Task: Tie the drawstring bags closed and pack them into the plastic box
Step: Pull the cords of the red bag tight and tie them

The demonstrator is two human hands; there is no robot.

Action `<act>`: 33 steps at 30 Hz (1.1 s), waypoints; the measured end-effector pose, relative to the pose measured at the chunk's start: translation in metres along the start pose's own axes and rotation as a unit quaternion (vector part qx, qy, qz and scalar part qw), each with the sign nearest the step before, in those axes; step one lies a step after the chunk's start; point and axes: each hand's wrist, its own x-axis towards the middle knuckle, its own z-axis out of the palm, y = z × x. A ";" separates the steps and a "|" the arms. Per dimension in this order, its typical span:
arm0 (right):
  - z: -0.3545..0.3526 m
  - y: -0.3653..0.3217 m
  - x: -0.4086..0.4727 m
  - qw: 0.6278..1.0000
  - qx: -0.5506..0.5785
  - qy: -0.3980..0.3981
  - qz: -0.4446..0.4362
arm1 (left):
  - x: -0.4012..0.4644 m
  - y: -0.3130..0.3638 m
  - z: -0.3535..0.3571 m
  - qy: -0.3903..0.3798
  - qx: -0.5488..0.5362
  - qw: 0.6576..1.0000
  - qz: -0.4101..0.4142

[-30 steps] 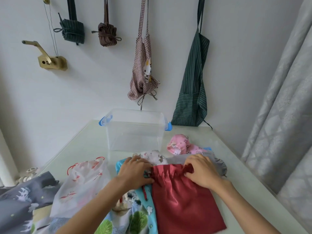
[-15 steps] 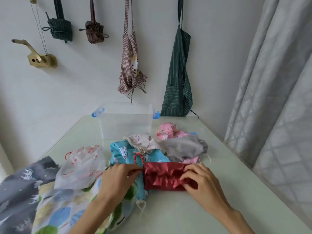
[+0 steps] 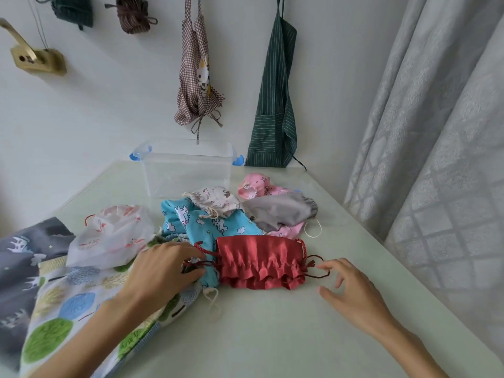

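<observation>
A red drawstring bag (image 3: pixel 260 263) lies folded and gathered on the pale table (image 3: pixel 272 336), its dark red cords sticking out at both ends. My left hand (image 3: pixel 161 271) pinches the left cord loop beside the bag. My right hand (image 3: pixel 351 293) hovers open just right of the right cord loop, fingers apart, not touching it. Behind the red bag lie a blue cartoon bag (image 3: pixel 207 225), a beige printed bag (image 3: pixel 215 200), a grey bag (image 3: pixel 278 211) and a pink bag (image 3: pixel 256 185). The clear plastic box (image 3: pixel 188 170) with blue clips stands empty at the back.
A white bag with red print (image 3: pixel 111 236), a large bag with green and blue dots (image 3: pixel 68 309) and a dark grey one (image 3: pixel 19 257) cover the table's left. Aprons (image 3: pixel 275 105) hang on the wall. A grey curtain (image 3: pixel 436 132) borders the table's right edge.
The red bag went from lying flat and long to folded and gathered. My right hand has let go of it and moved off to the right; my left hand shifted to the left cord.
</observation>
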 end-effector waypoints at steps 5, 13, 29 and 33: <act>0.010 -0.010 0.018 0.998 -0.059 -0.013 -0.023 | 0.006 0.006 -0.003 -0.018 0.038 0.998 0.038; -0.017 -0.009 0.043 0.986 0.165 0.018 -0.008 | 0.025 -0.004 -0.027 0.037 -0.084 0.995 -0.042; -0.072 0.065 0.077 0.932 0.190 0.189 0.244 | 0.043 -0.054 -0.026 0.101 -0.172 0.943 -0.267; -0.059 0.052 0.082 0.957 0.150 0.091 0.233 | 0.049 -0.047 -0.028 -0.019 -0.128 0.958 -0.255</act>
